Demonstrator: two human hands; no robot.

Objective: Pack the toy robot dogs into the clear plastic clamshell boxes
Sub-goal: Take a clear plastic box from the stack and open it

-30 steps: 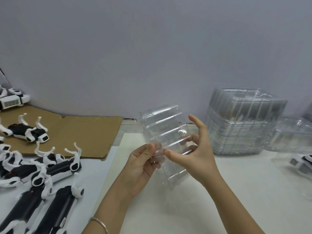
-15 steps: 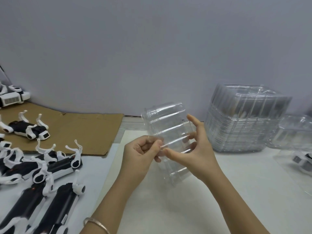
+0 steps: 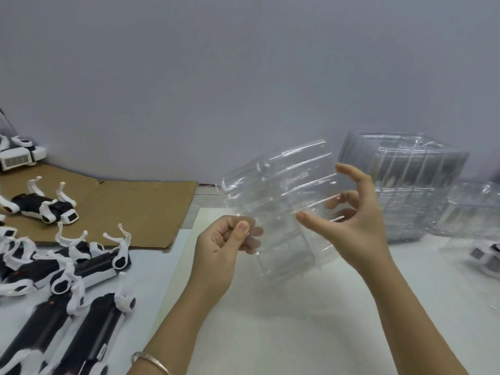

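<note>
Black-and-white toy robot dogs (image 3: 89,269) are piled legs-up at lower left on the white table (image 3: 270,334). Mid-frame, the left hand (image 3: 224,250) pinches the edge of a clear plastic clamshell box (image 3: 281,212) with its fingers curled tight. The right hand (image 3: 359,220) cups the other side, thumb in front and fingers spread loosely behind. The box is tilted, up off the table. Further back there's a brown cardboard sheet (image 3: 130,204) on the left and a stack of clear clamshells (image 3: 422,185) on the right.

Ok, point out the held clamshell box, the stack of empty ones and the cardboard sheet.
clamshell box (image 3: 281,190), head view, ribbed clear wall.
stack of clamshell boxes (image 3: 422,185), head view, front side.
cardboard sheet (image 3: 130,207), head view, bare middle.
</note>
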